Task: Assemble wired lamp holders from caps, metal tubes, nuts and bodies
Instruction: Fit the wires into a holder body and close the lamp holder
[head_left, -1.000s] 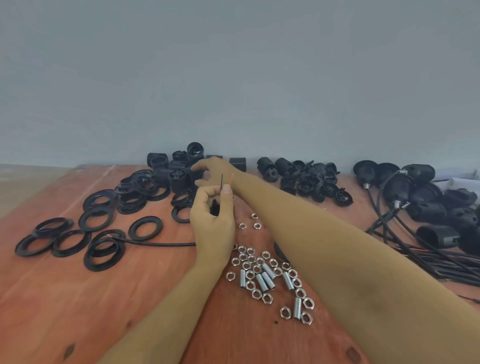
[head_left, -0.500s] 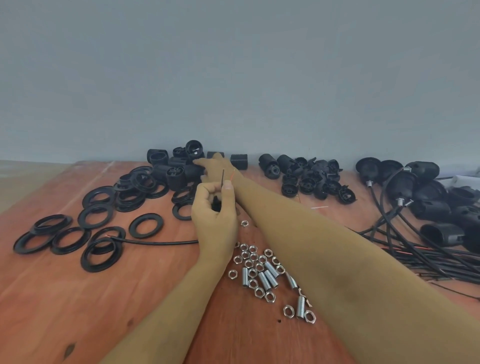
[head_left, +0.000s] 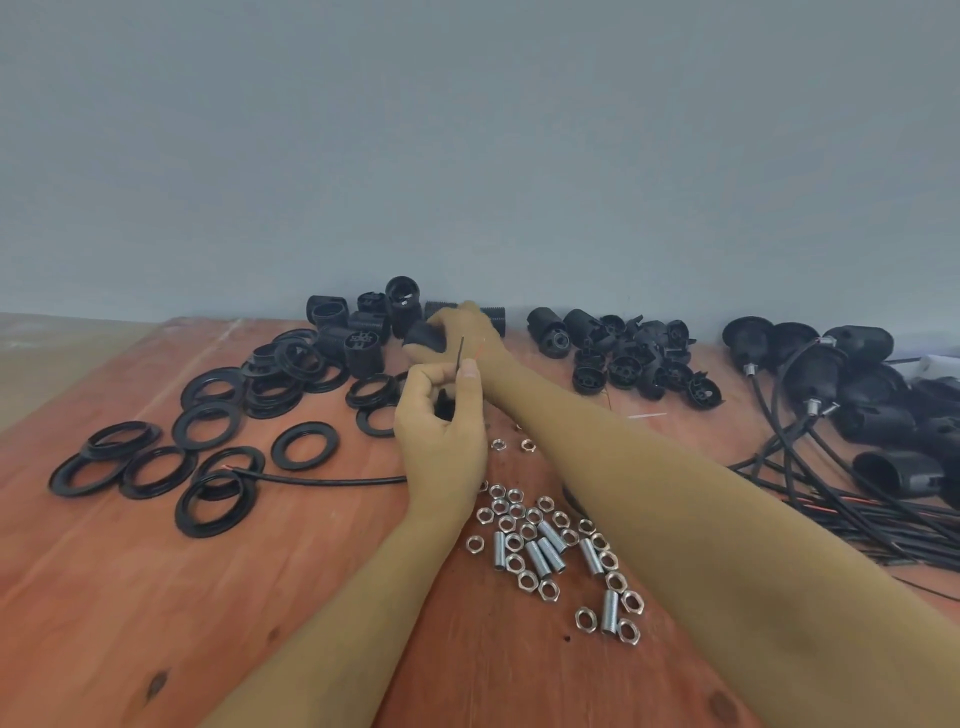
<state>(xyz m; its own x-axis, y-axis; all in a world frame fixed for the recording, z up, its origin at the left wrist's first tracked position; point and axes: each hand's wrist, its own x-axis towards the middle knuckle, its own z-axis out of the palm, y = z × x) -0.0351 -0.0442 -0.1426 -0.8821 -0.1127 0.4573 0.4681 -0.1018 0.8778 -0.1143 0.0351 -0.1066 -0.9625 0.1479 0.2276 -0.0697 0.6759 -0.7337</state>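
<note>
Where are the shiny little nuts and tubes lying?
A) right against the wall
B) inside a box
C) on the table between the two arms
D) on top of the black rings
C: the metal nuts and threaded metal tubes lie in a loose heap on the wooden table, between the left forearm and the right forearm.

Six metal tubes (head_left: 535, 559) lie among roughly two dozen nuts (head_left: 542, 591); rings (head_left: 279, 448) and black bodies (head_left: 545, 325) overlap too much to count.
</note>
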